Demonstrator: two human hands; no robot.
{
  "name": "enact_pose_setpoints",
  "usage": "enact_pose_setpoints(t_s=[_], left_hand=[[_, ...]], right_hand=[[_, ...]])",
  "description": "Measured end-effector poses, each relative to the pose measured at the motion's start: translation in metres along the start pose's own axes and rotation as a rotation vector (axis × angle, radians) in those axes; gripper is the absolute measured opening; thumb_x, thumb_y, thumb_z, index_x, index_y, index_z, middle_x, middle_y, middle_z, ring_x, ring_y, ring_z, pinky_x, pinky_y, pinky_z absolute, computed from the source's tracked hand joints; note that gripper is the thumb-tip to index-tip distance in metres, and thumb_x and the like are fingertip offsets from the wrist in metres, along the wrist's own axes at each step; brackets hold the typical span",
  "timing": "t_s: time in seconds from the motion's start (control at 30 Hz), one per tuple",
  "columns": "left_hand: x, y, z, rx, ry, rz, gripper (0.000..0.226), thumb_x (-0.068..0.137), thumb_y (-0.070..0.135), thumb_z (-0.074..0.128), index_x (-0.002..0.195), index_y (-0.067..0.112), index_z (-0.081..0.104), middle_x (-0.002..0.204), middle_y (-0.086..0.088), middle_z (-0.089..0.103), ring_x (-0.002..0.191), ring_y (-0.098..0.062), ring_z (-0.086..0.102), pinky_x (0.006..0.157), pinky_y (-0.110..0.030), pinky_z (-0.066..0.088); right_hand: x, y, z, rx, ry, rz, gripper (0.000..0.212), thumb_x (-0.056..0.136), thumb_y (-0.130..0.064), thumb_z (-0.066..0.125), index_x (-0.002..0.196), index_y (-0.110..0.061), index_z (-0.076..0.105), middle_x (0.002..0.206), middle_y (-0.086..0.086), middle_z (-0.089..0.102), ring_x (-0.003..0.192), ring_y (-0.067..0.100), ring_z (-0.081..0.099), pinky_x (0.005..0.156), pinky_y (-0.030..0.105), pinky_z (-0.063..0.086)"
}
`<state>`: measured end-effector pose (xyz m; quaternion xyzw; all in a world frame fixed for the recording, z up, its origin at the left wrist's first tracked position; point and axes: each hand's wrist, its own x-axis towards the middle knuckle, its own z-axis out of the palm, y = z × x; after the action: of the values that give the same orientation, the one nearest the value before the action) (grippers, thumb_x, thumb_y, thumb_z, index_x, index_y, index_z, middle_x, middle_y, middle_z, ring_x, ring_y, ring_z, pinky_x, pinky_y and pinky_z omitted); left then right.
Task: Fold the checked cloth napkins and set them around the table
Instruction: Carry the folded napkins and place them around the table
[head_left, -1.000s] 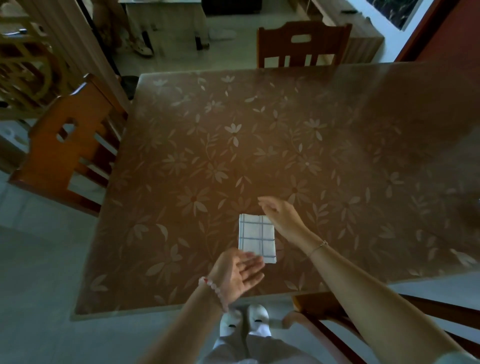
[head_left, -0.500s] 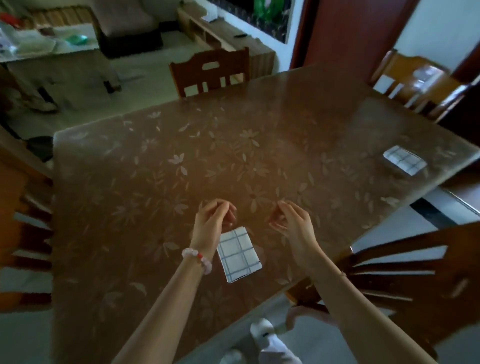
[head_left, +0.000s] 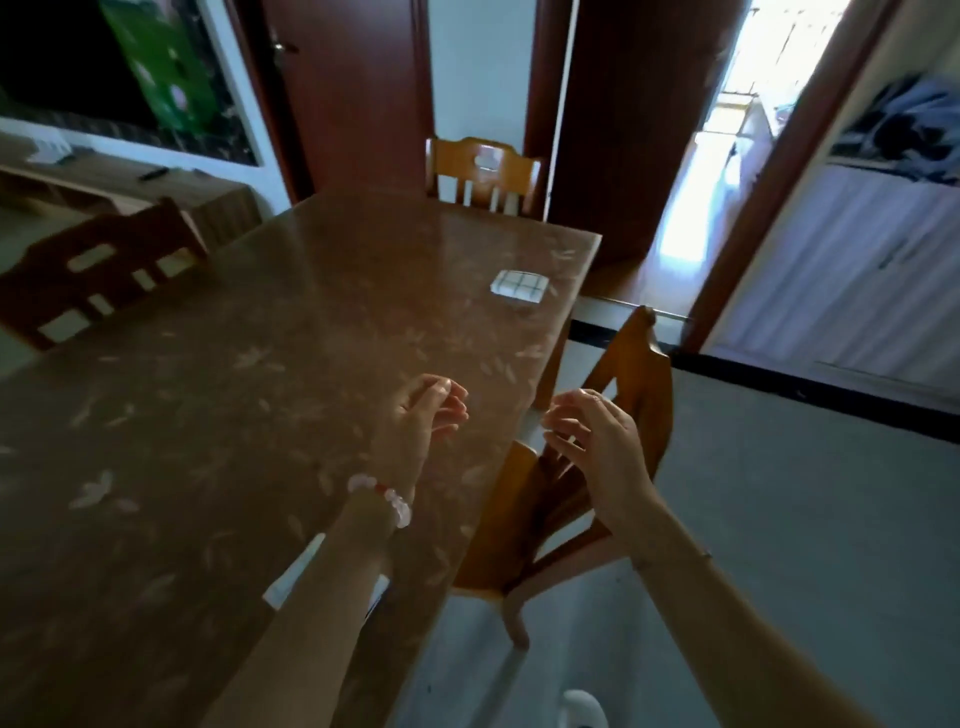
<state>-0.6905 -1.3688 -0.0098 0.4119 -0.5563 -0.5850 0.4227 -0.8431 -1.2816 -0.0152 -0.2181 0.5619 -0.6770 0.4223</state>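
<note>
Both hands are hanging empty over the table edge: the left hand is curling loosely with fingers apart, the right hand is spreading its fingers above a chair, neither touching cloth. A folded napkin, white with thin dark checks, is lying flat near the far right corner. A second napkin is peeking out white beneath the left forearm, mostly hidden, close to the near edge. A bead bracelet is circling the left wrist. No readable writing is showing anywhere.
</note>
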Motion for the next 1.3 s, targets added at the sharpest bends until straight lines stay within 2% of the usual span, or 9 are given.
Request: enact_pose_setpoints(t_s=[0.07, 0.27, 0.33, 0.43, 0.53, 0.63, 0.93, 1.2, 1.3], left_hand=[[0.009, 0.004, 0.034, -0.03, -0.089, -0.003, 0.023, 0.094, 0.008, 0.045, 0.077, 0.009, 0.06, 0.059, 0.008, 0.064, 0.058, -0.005, 0.062, 0.059, -0.018, 0.05], [0.037, 0.007, 0.138, -0.058, -0.294, -0.023, 0.023, 0.095, 0.01, 0.043, 0.078, 0.012, 0.06, 0.057, 0.009, 0.064, 0.058, -0.005, 0.064, 0.058, -0.019, 0.052], [0.047, 0.005, 0.176, -0.045, -0.322, -0.029, 0.022, 0.096, 0.012, 0.043, 0.08, 0.012, 0.059, 0.059, 0.01, 0.065, 0.062, -0.008, 0.064, 0.061, -0.02, 0.053], [0.064, -0.001, 0.231, -0.056, -0.309, -0.062, 0.02, 0.097, 0.016, 0.043, 0.085, 0.013, 0.06, 0.069, 0.005, 0.066, 0.072, -0.014, 0.065, 0.072, -0.029, 0.054], [0.078, -0.003, 0.283, -0.07, -0.312, -0.094, 0.02, 0.097, 0.015, 0.042, 0.085, 0.012, 0.058, 0.075, 0.0, 0.063, 0.073, -0.016, 0.065, 0.07, -0.028, 0.054], [0.085, -0.004, 0.325, -0.107, -0.254, -0.129, 0.02, 0.097, 0.015, 0.042, 0.085, 0.011, 0.058, 0.07, 0.001, 0.062, 0.068, -0.013, 0.064, 0.067, -0.026, 0.054], [0.129, -0.015, 0.382, -0.058, -0.119, -0.102, 0.022, 0.098, 0.017, 0.039, 0.087, 0.012, 0.058, 0.081, -0.006, 0.061, 0.081, -0.021, 0.062, 0.081, -0.034, 0.051], [0.223, -0.035, 0.397, -0.06, 0.028, -0.147, 0.023, 0.097, 0.014, 0.04, 0.086, 0.01, 0.06, 0.079, -0.009, 0.063, 0.078, -0.022, 0.063, 0.08, -0.037, 0.052], [0.268, -0.038, 0.391, -0.085, 0.093, -0.165, 0.025, 0.099, 0.016, 0.038, 0.088, 0.009, 0.059, 0.083, -0.009, 0.063, 0.081, -0.022, 0.063, 0.076, -0.031, 0.053]], right_hand=[[0.003, -0.012, -0.027, 0.022, 0.085, -0.029, 0.022, 0.095, -0.015, 0.047, 0.082, -0.009, 0.064, 0.075, 0.005, 0.065, 0.072, 0.015, 0.063, 0.071, 0.026, 0.052], [0.026, -0.042, -0.12, 0.071, 0.219, -0.081, 0.019, 0.094, -0.016, 0.048, 0.087, -0.01, 0.065, 0.078, 0.007, 0.066, 0.076, 0.017, 0.064, 0.079, 0.033, 0.051], [0.041, -0.051, -0.152, 0.072, 0.237, -0.098, 0.021, 0.096, -0.017, 0.046, 0.088, -0.01, 0.065, 0.079, 0.007, 0.066, 0.078, 0.016, 0.064, 0.077, 0.03, 0.053], [0.07, -0.067, -0.197, 0.054, 0.23, -0.103, 0.022, 0.097, -0.017, 0.044, 0.09, -0.01, 0.064, 0.082, 0.007, 0.065, 0.08, 0.016, 0.064, 0.074, 0.027, 0.051], [0.1, -0.085, -0.236, 0.026, 0.195, -0.099, 0.023, 0.098, -0.016, 0.041, 0.092, -0.008, 0.062, 0.084, 0.008, 0.064, 0.079, 0.015, 0.063, 0.072, 0.024, 0.052], [0.128, -0.102, -0.267, 0.004, 0.155, -0.079, 0.023, 0.098, -0.015, 0.04, 0.093, -0.008, 0.061, 0.084, 0.008, 0.063, 0.078, 0.014, 0.062, 0.071, 0.023, 0.052], [0.207, -0.118, -0.311, -0.045, 0.088, -0.031, 0.021, 0.096, -0.015, 0.045, 0.089, -0.009, 0.064, 0.084, 0.007, 0.066, 0.078, 0.015, 0.064, 0.069, 0.024, 0.052], [0.318, -0.121, -0.297, -0.141, -0.043, 0.037, 0.022, 0.096, -0.017, 0.045, 0.09, -0.009, 0.064, 0.086, 0.008, 0.066, 0.082, 0.018, 0.064, 0.072, 0.026, 0.051], [0.372, -0.123, -0.276, -0.16, -0.101, 0.1, 0.018, 0.095, -0.014, 0.048, 0.092, -0.007, 0.064, 0.084, 0.008, 0.066, 0.08, 0.018, 0.063, 0.069, 0.024, 0.051]])
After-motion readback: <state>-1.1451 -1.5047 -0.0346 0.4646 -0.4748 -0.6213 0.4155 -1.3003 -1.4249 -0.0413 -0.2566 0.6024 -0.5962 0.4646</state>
